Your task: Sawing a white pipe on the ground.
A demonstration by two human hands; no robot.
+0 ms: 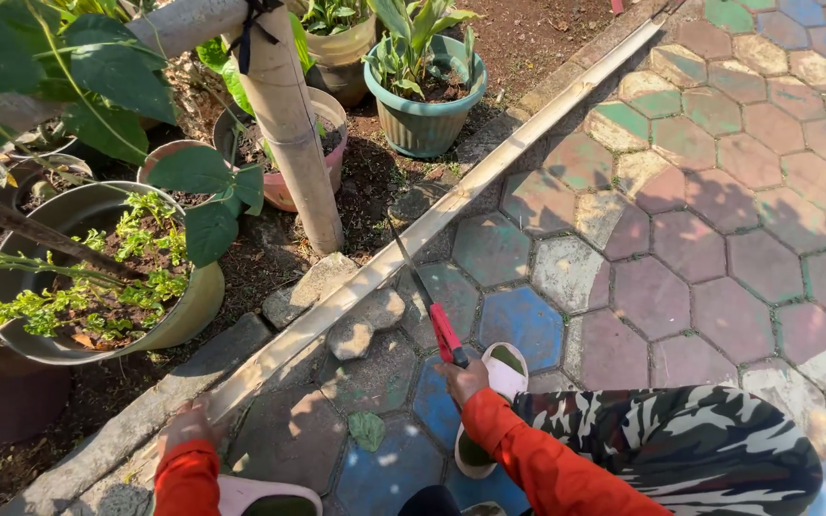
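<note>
A long split bamboo strip [489, 172] lies diagonally along the curb from the upper right down to the lower left. My left hand [186, 426], in an orange sleeve, presses on the strip's near end. My right hand [462, 379] grips the red handle of a hand saw [424, 298]. The saw's dark blade reaches up to the strip and meets it near an upright bamboo post [289, 124]. Camouflage trousers [681, 440] and white sandals [504, 377] show below.
Potted plants crowd the soil bed: a teal pot [424, 113], a pink pot [274, 186], a beige pot [188, 311] with small green leaves. Loose stones [351, 336] lie by the strip. Coloured hexagonal pavers [719, 239] cover the ground to the right.
</note>
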